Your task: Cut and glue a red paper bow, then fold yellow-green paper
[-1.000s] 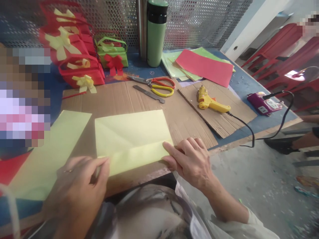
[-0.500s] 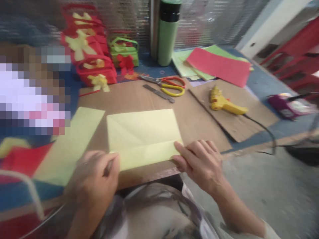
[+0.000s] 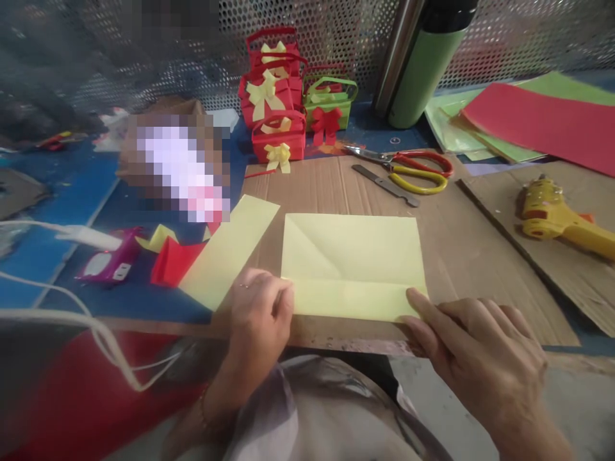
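A pale yellow sheet of paper (image 3: pixel 355 256) lies on brown cardboard (image 3: pixel 317 186) in front of me, with a crease running across its lower part and a diagonal crease at the upper left. My left hand (image 3: pixel 262 314) pinches its lower left corner, fingers curled. At the lower right corner, my right hand (image 3: pixel 485 358) grips the edge between thumb and index finger. Left of the sheet, close to my left hand, is a narrower yellow paper strip (image 3: pixel 230 253). It partly covers a folded red paper piece (image 3: pixel 175 261).
Behind the sheet lie scissors (image 3: pixel 418 171) and a flat metal blade (image 3: pixel 387 186). A yellow glue gun (image 3: pixel 552 214) rests at right. Small red paper baskets (image 3: pixel 278 141), a green basket (image 3: pixel 331 109) and a green bottle (image 3: pixel 425 77) stand at the back. White cables (image 3: pixel 96 320) hang at left.
The camera view has swung left, so everything appears further right and more of the table's left side shows. Both hands keep their hold on the yellow sheet.
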Tool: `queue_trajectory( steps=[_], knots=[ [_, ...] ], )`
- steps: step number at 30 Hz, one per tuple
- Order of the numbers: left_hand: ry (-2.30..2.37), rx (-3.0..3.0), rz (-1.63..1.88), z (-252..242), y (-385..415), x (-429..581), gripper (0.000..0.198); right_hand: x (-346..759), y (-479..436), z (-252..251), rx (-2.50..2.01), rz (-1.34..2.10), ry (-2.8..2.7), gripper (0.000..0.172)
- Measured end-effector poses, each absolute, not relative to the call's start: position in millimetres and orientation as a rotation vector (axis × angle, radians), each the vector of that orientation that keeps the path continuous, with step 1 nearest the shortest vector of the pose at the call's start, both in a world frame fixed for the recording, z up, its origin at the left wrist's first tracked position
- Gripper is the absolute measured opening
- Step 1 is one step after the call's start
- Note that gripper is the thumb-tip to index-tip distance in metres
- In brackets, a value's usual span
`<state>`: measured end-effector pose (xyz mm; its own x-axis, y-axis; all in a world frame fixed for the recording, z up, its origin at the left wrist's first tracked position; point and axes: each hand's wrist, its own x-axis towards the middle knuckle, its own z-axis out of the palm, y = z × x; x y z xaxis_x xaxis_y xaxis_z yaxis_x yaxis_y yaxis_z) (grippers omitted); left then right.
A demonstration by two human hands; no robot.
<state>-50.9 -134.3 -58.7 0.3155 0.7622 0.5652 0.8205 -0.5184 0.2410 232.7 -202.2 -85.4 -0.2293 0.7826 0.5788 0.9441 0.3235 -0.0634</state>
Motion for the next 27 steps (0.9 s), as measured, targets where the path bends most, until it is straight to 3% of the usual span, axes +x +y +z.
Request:
queue_trajectory(
  steps=[27],
  knots=[
    [-1.434,-2.47,-0.941,-63.5,-132.3,-49.5,0.013,233.2,-200.8,-84.0,-1.526,-0.475,-2.113,0.032]
  ],
)
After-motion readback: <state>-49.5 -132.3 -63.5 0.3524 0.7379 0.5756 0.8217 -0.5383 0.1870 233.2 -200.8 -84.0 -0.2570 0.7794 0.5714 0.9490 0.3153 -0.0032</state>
